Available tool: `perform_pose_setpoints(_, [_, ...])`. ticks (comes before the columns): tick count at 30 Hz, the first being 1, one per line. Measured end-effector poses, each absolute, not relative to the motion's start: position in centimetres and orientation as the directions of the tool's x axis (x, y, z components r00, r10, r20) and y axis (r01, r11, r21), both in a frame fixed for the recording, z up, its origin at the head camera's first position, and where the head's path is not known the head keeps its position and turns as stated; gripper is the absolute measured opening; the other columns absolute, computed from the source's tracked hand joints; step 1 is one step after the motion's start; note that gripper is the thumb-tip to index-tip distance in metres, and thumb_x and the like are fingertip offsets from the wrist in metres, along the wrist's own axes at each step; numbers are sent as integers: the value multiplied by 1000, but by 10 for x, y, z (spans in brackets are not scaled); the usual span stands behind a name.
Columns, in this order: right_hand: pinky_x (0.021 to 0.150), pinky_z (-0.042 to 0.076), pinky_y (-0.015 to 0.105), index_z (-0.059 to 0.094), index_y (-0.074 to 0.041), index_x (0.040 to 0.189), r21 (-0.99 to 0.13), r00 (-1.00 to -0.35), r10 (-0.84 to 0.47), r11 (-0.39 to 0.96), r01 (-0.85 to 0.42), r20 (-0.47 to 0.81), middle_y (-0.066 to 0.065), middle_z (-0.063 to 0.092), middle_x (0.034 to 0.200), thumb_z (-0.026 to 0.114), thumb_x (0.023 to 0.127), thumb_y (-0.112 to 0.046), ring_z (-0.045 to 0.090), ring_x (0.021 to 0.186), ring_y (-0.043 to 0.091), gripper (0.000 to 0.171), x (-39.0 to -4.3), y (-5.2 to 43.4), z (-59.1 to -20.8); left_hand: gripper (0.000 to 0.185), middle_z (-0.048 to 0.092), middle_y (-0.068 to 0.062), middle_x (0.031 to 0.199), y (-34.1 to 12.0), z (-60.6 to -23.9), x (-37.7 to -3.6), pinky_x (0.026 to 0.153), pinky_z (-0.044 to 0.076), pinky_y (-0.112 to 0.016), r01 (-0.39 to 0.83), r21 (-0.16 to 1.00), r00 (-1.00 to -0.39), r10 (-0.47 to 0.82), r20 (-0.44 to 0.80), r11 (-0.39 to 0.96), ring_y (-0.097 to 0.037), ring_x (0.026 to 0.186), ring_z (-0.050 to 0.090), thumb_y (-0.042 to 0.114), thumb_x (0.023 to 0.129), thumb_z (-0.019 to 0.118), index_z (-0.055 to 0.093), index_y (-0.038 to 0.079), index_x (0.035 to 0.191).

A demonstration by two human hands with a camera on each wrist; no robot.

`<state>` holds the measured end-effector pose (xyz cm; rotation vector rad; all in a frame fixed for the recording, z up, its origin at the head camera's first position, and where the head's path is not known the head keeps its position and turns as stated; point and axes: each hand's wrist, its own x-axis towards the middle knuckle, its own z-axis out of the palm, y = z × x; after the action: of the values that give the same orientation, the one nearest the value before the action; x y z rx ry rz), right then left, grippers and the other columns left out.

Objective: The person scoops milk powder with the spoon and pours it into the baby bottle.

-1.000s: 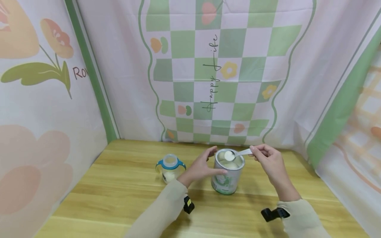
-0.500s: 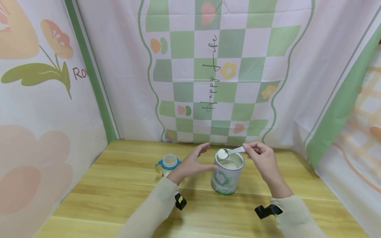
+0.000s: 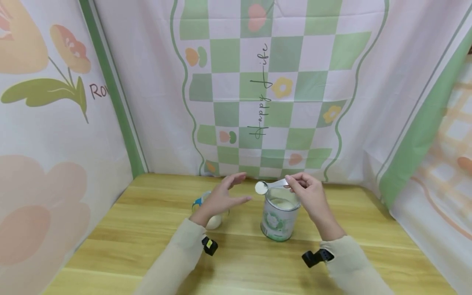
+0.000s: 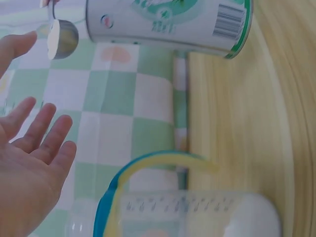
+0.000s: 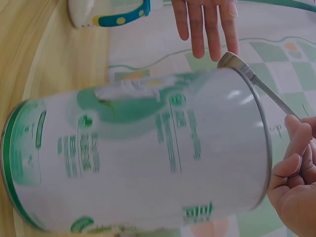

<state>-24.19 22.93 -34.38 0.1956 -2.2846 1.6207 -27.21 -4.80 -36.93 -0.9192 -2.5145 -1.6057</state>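
Metal scoop (image 3: 274,184), bowl heaped with white powder (image 3: 261,188), just past the left rim of the can (image 3: 278,223); contact with rim not clear. Looks light and stiff, probably slick along the handle; likely to spill loose powder if tilted or jerked. Best taken by the handle's far end, where pinched in right hand (image 3: 309,196). Left hand (image 3: 219,199) spread, holding nothing, near the bowl. Farther left: bottle (image 3: 214,223), upright on the surface (image 3: 254,266), partly hidden by left hand.

There is one can (image 3: 279,223), one spoon (image 3: 275,184), one bottle (image 3: 214,222), one table (image 3: 250,268), two hands (image 3: 218,199) (image 3: 309,196) and two wrist devices (image 3: 209,246) (image 3: 316,258).
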Motion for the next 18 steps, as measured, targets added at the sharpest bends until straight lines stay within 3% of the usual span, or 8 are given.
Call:
perform_pose_setpoints(5, [77, 53, 22, 67, 4, 106, -892, -939, 62, 340, -298, 338, 10, 73, 90, 69, 97, -37, 67, 85, 25, 42, -245, 215, -341, 73, 50, 1, 147, -64, -368, -272, 115, 29, -35, 487, 812, -838, 435, 329, 323, -15, 135, 45, 39, 89, 77, 45, 16, 150])
perform_pose_setpoints(9, [79, 52, 22, 68, 2, 106, -892, -943, 48, 343, -294, 329, 13, 72, 92, 69, 96, -39, 68, 84, 23, 42, -247, 205, -340, 71, 51, 3, 146, -75, -368, -273, 115, 29, -35, 487, 804, -846, 413, 337, 342, -14, 134, 45, 39, 89, 78, 47, 17, 148])
perform_pose_setpoints(18, [78, 56, 34, 70, -1, 104, -907, -950, 14, 302, -293, 312, 9, 73, 89, 71, 95, -36, 69, 83, 23, 36, -253, 179, -341, 71, 51, 0, 146, -98, -370, -268, 115, 31, -41, 459, 813, -865, 387, 318, 358, -19, 135, 45, 40, 90, 77, 46, 16, 149])
